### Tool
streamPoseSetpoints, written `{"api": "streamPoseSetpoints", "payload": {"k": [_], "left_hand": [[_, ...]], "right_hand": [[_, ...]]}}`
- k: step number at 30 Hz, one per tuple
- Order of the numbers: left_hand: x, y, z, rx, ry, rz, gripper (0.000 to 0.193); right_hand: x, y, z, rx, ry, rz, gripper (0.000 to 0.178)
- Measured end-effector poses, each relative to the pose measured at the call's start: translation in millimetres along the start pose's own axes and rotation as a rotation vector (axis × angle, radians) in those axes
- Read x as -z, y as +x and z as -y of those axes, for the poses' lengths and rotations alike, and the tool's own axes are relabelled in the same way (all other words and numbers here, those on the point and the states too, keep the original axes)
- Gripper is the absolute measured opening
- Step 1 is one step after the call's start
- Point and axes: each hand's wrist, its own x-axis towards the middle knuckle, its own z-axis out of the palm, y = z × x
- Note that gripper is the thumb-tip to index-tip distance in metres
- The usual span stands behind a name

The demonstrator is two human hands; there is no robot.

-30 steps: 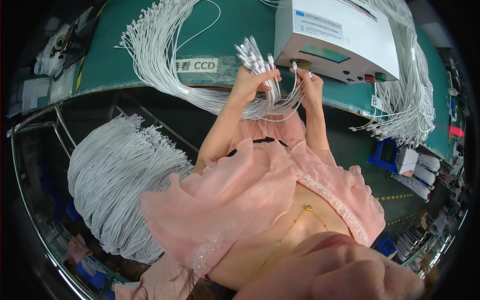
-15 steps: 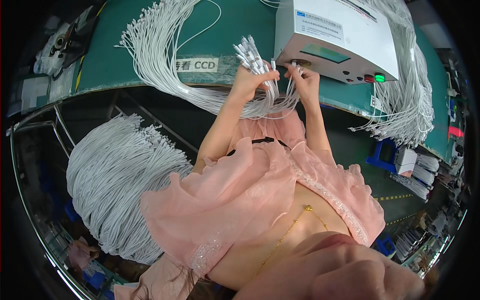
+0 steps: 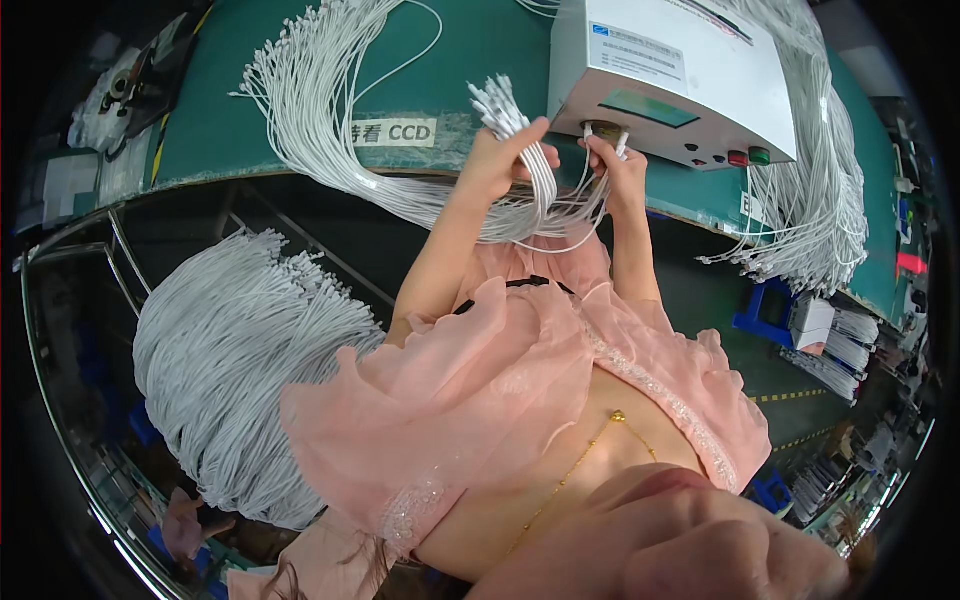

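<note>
My left hand (image 3: pixel 500 165) is closed around a bundle of white cables (image 3: pixel 500 108), their plug ends pointing up past my thumb. My right hand (image 3: pixel 620 172) pinches a white cable plug (image 3: pixel 623 142) at the front of a white tester box (image 3: pixel 690 60). Another white plug (image 3: pixel 588 130) sits at the left of the box's round port (image 3: pixel 604 129). Loose cable lengths hang between both hands, below the table edge. How deep the plugs sit in the port cannot be made out.
A thick sheaf of white cables (image 3: pixel 300 110) lies on the green table (image 3: pixel 480 40) to the left. More cables (image 3: pixel 815 200) hang at the right edge. A large cable heap (image 3: pixel 240 370) rests beside a metal rail (image 3: pixel 70 255). The box carries a screen (image 3: pixel 650 107) and buttons (image 3: pixel 738 158).
My right hand has shifted slightly right, and a plug now shows at the port's right side. The green light on the box has gone dark. My left thumb has lifted along the bundle.
</note>
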Motion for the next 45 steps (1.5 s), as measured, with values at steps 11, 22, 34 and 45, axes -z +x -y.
{"api": "streamPoseSetpoints", "payload": {"k": [11, 22, 34, 45], "left_hand": [[7, 4, 0, -0.052, -0.18, 0.061, 0.019], [-6, 0, 11, -0.027, 0.159, 0.123, 0.024], [4, 0, 5, -0.121, 0.029, 0.064, 0.027], [-1, 0, 6, -0.085, -0.02, 0.07, 0.027]], "right_hand": [[-5, 10, 11, 0.0, 0.003, 0.025, 0.018], [-22, -25, 21, 0.131, -0.063, 0.18, 0.015], [-5, 6, 12, -0.003, 0.03, 0.007, 0.011], [-20, -2, 14, 0.19, -0.138, 0.012, 0.018]]}}
